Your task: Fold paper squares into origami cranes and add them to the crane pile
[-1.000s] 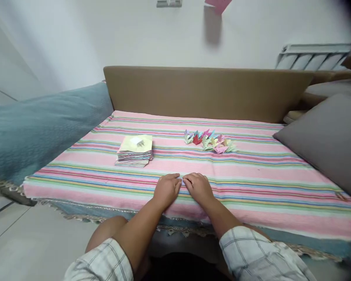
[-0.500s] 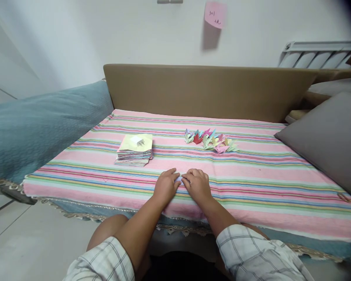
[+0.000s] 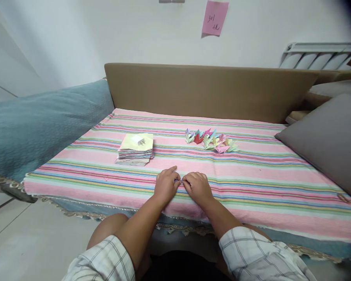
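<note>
Between my fingertips is a small folded piece of purple-blue paper (image 3: 179, 180), seen nearly edge-on and mostly covered by my hands. My left hand (image 3: 166, 184) pinches its left end between thumb and fingers. From the other side my right hand (image 3: 197, 186) pinches its right end. Both hands are close together over the striped cloth (image 3: 105, 187). Beyond them, to the left, lies a stack of square coloured paper (image 3: 136, 150) with a white plug adapter (image 3: 138, 140) on top. Several folded paper cranes (image 3: 212, 141) in mixed colours sit in a cluster farther back to the right.
A tan backrest (image 3: 204, 91) runs along the far side. At the left is a blue padded armrest (image 3: 55, 117); at the right, a grey cushion (image 3: 327, 144). Small brown pieces (image 3: 343, 198) lie near it. A pink note (image 3: 215, 18) hangs on the wall.
The paper between my hands now shows as a thin dark edge rather than a pale flat patch. My right hand's fingers have lowered a little and moved slightly. The wall note has swung flatter.
</note>
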### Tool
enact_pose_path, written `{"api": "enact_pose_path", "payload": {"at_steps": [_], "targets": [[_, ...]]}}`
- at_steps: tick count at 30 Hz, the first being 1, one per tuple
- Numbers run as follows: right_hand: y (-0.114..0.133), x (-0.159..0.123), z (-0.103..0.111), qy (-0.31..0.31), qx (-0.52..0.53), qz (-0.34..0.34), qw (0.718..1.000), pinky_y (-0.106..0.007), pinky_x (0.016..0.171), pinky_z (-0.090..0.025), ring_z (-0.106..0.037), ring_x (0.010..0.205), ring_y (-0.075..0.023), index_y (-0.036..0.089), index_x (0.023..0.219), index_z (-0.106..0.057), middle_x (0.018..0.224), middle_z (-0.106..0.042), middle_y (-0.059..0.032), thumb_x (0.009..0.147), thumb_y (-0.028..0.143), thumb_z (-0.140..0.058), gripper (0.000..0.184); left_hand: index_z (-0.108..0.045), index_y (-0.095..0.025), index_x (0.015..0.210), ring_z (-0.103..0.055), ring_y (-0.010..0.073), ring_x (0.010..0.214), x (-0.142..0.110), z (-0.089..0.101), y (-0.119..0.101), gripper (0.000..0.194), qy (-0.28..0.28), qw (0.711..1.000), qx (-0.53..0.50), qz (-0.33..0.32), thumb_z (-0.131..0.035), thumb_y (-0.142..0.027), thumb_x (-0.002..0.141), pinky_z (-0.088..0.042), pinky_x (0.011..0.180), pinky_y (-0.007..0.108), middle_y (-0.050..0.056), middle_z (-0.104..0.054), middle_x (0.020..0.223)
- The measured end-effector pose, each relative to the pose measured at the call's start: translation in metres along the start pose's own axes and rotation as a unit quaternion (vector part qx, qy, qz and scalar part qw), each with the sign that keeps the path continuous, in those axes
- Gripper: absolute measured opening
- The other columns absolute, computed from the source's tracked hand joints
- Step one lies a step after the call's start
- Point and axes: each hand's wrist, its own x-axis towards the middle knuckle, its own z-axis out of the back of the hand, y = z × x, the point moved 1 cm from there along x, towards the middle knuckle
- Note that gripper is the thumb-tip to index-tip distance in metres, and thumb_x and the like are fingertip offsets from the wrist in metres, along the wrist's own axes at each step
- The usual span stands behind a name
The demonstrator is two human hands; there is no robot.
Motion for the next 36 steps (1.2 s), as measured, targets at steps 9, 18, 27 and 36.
{"api": "enact_pose_path", "payload": {"at_steps": [9,18,27,36], "targets": [[-0.004,-0.001,-0.002,0.026,-0.002,-0.023,0.999,-0.029,0.073,-0.033,-0.052,0.083,-0.0175,0.025,0.089,-0.068,0.085,-0.063,-0.0022,0.084,0.027,-0.059,0.010,-0.068,-0.025,0.083,-0.052,0.0239,0.109,0.001,0.000,0.001,0.008,0.018,1.000,0.018,-0.010,-0.063,-0.026,0.077,-0.041,0.091,0.040,0.002,-0.057,0.125],[-0.007,-0.003,-0.001,0.038,-0.046,0.049,0.997,-0.027,0.070,-0.035,-0.049,0.079,-0.0160,0.027,0.094,-0.069,0.083,-0.062,-0.0025,0.087,0.026,-0.055,0.016,-0.072,-0.027,0.087,-0.058,0.0213,0.099,0.005,0.006,0.013,0.013,0.058,0.992,0.038,-0.102,-0.062,-0.026,0.079,-0.045,0.088,0.038,0.004,-0.065,0.113],[-0.012,-0.006,0.004,0.064,-0.033,0.086,0.994,-0.027,0.076,-0.039,-0.053,0.082,-0.0157,0.020,0.093,-0.068,0.087,-0.065,-0.0036,0.090,0.023,-0.049,0.020,-0.072,-0.028,0.093,-0.059,0.0215,0.098,0.005,0.007,0.021,0.019,0.071,0.986,0.054,-0.138,-0.057,-0.026,0.082,-0.046,0.087,0.037,0.006,-0.065,0.113],[-0.011,-0.010,0.010,0.058,-0.049,0.081,0.994,-0.027,0.071,-0.039,-0.051,0.081,-0.0158,0.023,0.093,-0.069,0.086,-0.064,-0.0035,0.091,0.026,-0.047,0.022,-0.070,-0.027,0.100,-0.056,0.0216,0.103,0.003,0.006,0.026,0.024,0.078,0.984,0.066,-0.149,-0.050,-0.025,0.086,-0.044,0.091,0.037,0.005,-0.062,0.116]]}}
